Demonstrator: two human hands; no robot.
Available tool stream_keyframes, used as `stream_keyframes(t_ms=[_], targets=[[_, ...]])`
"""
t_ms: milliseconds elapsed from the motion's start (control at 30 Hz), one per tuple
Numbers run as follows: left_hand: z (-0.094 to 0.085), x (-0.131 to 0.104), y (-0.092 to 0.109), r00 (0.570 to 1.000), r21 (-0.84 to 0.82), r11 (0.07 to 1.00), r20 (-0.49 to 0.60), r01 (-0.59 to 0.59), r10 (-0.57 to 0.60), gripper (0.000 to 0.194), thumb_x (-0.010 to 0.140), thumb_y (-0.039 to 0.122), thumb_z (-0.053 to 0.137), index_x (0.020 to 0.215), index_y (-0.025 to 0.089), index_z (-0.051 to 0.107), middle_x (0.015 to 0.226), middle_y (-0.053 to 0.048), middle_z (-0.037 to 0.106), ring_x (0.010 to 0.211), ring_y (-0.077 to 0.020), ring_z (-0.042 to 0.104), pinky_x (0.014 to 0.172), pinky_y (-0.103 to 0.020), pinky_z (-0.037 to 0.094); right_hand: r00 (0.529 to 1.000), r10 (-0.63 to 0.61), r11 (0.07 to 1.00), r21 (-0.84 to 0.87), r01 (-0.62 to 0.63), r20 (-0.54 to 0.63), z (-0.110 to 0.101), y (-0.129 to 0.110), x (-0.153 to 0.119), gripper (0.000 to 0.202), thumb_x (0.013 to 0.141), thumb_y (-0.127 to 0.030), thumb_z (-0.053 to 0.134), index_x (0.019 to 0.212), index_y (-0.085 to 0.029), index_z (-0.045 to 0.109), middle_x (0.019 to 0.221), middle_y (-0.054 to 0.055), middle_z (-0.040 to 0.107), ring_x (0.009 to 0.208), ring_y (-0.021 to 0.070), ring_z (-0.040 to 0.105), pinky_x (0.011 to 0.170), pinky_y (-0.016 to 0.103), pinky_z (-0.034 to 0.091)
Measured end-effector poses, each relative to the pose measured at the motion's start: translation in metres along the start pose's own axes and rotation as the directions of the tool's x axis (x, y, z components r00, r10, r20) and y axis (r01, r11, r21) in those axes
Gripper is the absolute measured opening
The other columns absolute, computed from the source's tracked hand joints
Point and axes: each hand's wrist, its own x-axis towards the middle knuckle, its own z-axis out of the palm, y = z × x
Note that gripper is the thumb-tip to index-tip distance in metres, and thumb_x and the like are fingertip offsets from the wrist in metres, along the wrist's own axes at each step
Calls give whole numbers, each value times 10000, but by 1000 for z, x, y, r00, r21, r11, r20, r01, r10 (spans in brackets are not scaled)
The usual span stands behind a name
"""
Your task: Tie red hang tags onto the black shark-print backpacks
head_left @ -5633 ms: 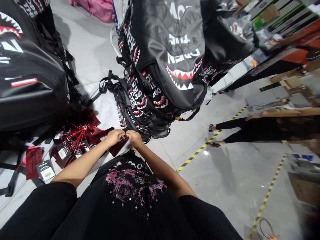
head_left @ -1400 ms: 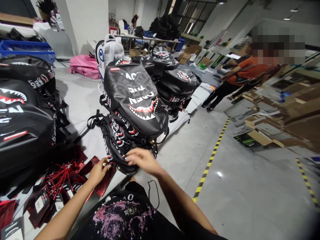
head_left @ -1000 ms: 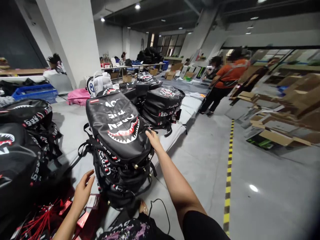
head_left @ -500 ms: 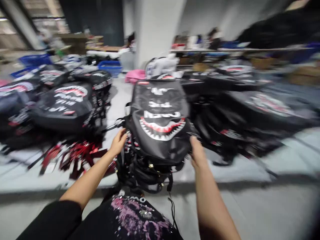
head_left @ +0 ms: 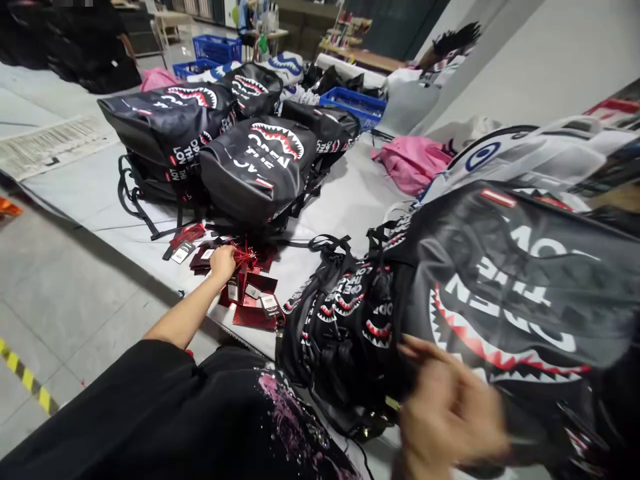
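A pile of shiny red hang tags with white labels lies at the table edge, their red strings gathered in a bunch. My left hand reaches into this pile, its fingers closed on the strings. In front of me on the right lies a black backpack printed with white lettering and a red-and-white shark mouth, on top of more black bags. Beside its near edge is my right hand, smeared by motion, with its fingers bent; whether it touches or holds anything is unclear.
More black shark-mouth backpacks are stacked on the white table to the left. Behind them stand blue crates. A pink cloth bundle and a white bag lie farther back, near a pillar.
My view has swung left. My left hand has left the side of the middle backpack and moved to the red tags. The right hand has shifted to that backpack's near edge.
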Motion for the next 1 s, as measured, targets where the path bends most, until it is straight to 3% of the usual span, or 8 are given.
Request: stream_keyframes(t_ms=[67,167,333,633,733,833,933,1000], targets=[[5,25,-19,982,113,983,134,-147,131,308,848,106,418,957,175,698,1052,-115,679,990,-240,543,812,-349,372,969,2,999,42,-13,246,59,-8,-5,237,896,-329,510,1056,-238,660,972,71,705,826,222,680,740,367,541],[15,56,-38,906,120,933,310,-339,289,240,824,138,484,917,182,700,1001,-108,683,993,-243,529,824,-362,341,809,-18,992,114,-61,588,140,-5,-13,221,907,-307,489,991,-225,677,977,63,716,890,207,678,797,335,534],[25,89,-50,814,70,889,439,-453,381,142,798,186,542,762,176,679,837,-101,669,880,-227,547,845,-388,304,663,13,994,64,-93,749,226,4,-19,255,925,-275,435,1001,-216,671,1008,57,713,940,200,666,858,322,496],[-4,100,-48,672,85,737,491,-670,554,213,863,178,438,892,158,648,882,-145,650,905,-262,551,876,-421,305,511,161,978,-207,34,845,336,-17,0,349,916,-239,459,1251,-205,552,995,81,716,934,223,668,841,323,478],[-17,95,-36,613,109,673,538,-731,578,233,848,137,406,852,150,639,876,-153,649,900,-276,562,856,-417,331,535,248,943,-329,60,807,365,-24,7,440,941,-279,440,1371,-194,403,972,101,712,898,229,673,797,327,485],[-25,93,-31,582,130,630,558,-766,592,223,823,141,402,837,158,624,877,-160,650,904,-302,571,796,-399,366,562,273,898,-416,142,781,382,-24,16,309,960,-242,377,1236,-174,498,992,122,702,914,242,673,767,338,496],[-26,101,-41,559,111,634,604,-765,569,208,780,133,408,834,178,603,845,-139,663,857,-295,603,753,-369,392,572,264,859,-459,227,777,388,-17,24,276,948,-148,341,1154,-176,522,970,94,707,891,226,679,730,318,507],[-26,111,-52,494,75,624,686,-778,533,192,774,155,405,801,194,591,785,-116,670,789,-285,623,716,-353,404,547,238,856,-440,272,802,391,-13,25,269,946,-144,350,1162,-181,507,944,84,709,864,218,683,708,314,512]])
